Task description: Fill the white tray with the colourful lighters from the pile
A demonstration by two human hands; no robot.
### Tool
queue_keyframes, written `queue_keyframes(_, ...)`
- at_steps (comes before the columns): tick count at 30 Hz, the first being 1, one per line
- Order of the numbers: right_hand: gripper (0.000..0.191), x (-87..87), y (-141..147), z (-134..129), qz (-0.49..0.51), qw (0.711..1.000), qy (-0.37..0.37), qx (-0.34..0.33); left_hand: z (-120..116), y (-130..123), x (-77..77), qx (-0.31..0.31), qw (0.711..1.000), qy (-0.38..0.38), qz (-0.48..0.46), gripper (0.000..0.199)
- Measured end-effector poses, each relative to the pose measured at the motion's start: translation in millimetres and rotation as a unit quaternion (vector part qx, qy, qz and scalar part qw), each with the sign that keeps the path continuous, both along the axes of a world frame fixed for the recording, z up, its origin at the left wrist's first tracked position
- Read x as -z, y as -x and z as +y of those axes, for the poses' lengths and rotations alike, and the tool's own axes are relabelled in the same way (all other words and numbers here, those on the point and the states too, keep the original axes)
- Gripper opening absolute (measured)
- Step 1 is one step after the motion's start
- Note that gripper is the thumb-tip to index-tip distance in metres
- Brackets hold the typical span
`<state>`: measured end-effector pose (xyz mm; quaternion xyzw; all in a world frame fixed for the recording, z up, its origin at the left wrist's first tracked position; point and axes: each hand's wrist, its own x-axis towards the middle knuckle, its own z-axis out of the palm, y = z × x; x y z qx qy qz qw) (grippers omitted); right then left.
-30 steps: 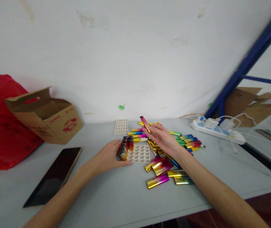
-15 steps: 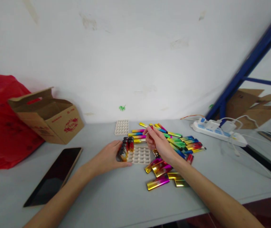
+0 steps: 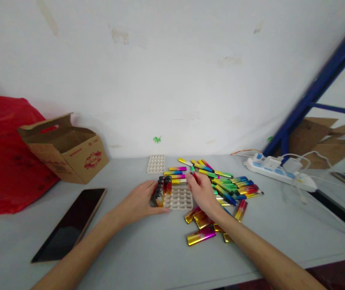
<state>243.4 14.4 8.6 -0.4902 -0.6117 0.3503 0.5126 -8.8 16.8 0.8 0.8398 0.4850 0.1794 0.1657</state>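
Now right hand (image 3: 202, 194) lower, gripping red lighter (image 3: 194, 176).

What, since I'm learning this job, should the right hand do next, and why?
Probably lower the red lighter in the right hand into the nearer tray, beside the standing lighters: the tray looks unfilled there, and the left hand is cupped beside those already upright.

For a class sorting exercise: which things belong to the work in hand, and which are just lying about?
In the work:
lighter in the right hand
upright lighters
loose lighters
near tray
far tray, probably

Apparently lying about:
tablet
carton
red bag
power strip
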Motion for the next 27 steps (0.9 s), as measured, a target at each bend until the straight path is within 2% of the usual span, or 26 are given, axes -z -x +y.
queue_keyframes(3,0.050,-0.1,0,1,-0.033,0.999,-0.009,-0.018,-2,-3,-0.9,-0.004,1.000,0.025,0.008,0.079)
queue_keyframes(6,0.043,-1.5,-2,-1,-0.088,0.994,-0.018,-0.062,-3,-7,-0.3,-0.014,1.000,0.010,0.006,0.076)
queue_keyframes(8,0.041,-3.0,-3,-2,-0.137,0.985,-0.067,-0.087,-4,-8,0.7,-0.016,1.000,0.000,0.003,0.074)
queue_keyframes(10,0.042,-4.1,-5,-4,-0.188,0.968,-0.140,-0.095,-4,-10,1.4,-0.016,1.000,-0.003,0.000,0.074)
queue_keyframes(12,0.046,-3.9,-7,-4,-0.235,0.950,-0.182,-0.096,-5,-11,1.4,-0.017,1.000,-0.003,-0.001,0.075)
queue_keyframes(14,0.047,-2.4,-9,-2,-0.262,0.944,-0.171,-0.108,-5,-11,1.1,-0.017,1.000,-0.001,0.001,0.075)
queue_keyframes(19,0.040,4.0,-8,3,-0.257,0.949,-0.116,-0.144,-6,-11,0.1,-0.013,1.000,0.003,0.000,0.072)
queue_keyframes(21,0.040,5.7,-5,3,-0.308,0.934,-0.114,-0.143,-6,-11,0.4,-0.014,1.000,0.002,-0.001,0.070)
queue_keyframes(27,0.029,6.0,8,-4,-0.468,0.863,-0.159,-0.104,-4,-10,3.0,-0.014,1.000,-0.001,0.009,0.070)
